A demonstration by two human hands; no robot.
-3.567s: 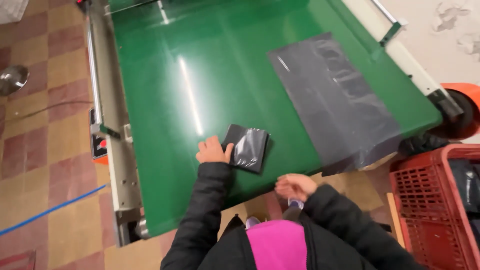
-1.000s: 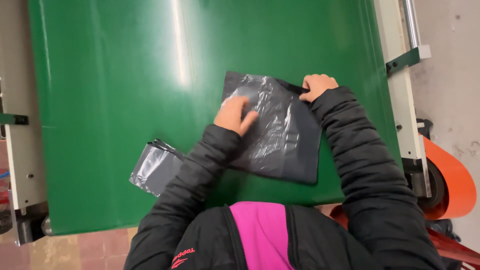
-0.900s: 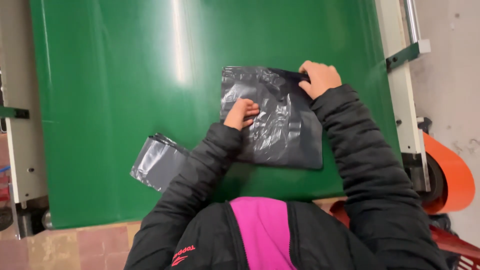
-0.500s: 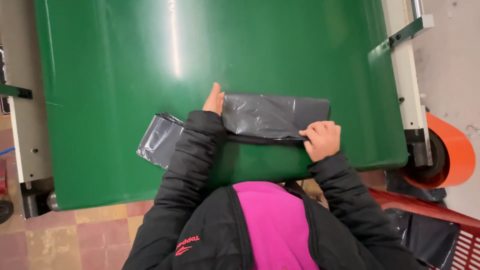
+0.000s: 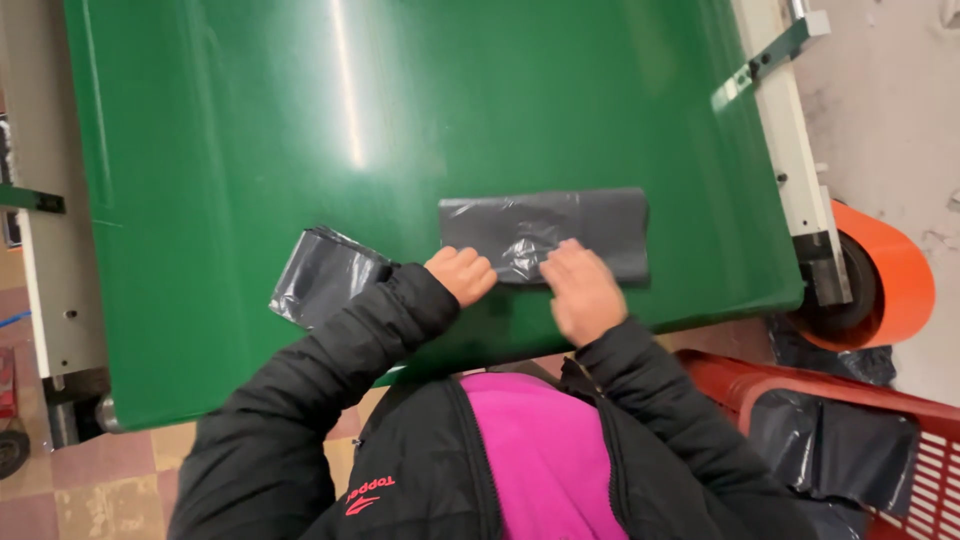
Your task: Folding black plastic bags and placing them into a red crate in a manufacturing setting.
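Note:
A dark grey plastic bag (image 5: 545,230), folded into a long strip, lies flat on the green conveyor belt (image 5: 400,120). My left hand (image 5: 462,274) rests fisted on the strip's near left edge. My right hand (image 5: 583,290) presses flat, fingers together, on its near middle. A second, smaller folded grey bag (image 5: 325,275) lies to the left, partly under my left sleeve.
A red plastic crate (image 5: 880,440) with dark bags in it stands at the lower right. An orange roller (image 5: 885,280) sits at the belt's right end. White metal side rails (image 5: 790,140) run along both belt edges. Tiled floor shows at lower left.
The large flat bag has been folded down into a narrow strip. Both my hands have come together onto its near edge; the small folded bag stayed at the left.

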